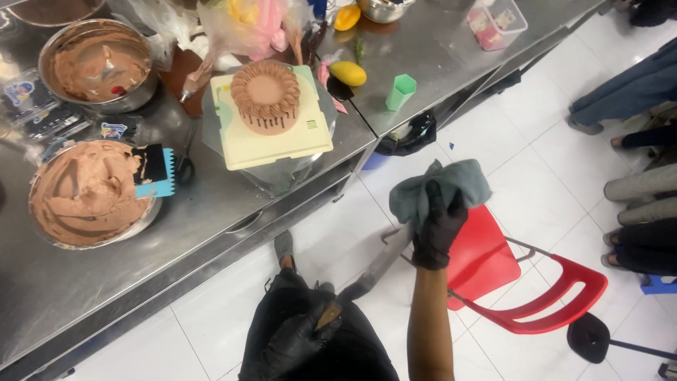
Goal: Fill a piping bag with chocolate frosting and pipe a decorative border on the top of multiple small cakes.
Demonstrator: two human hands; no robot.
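Below, steel table, white tiled floor (red chair nearby)

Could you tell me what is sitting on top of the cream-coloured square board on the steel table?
On the board stands a round chocolate cake with piped frosting around its top edge. The board rests on a turntable, mostly covered by it; what lies under the cake is hidden.

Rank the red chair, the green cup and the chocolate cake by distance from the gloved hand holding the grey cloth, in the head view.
From the right hand, which grips the grey cloth:
1. Red chair, right beside the hand on the floor.
2. Green cup, above it on the steel table.
3. Chocolate cake, farther left on its cream board.
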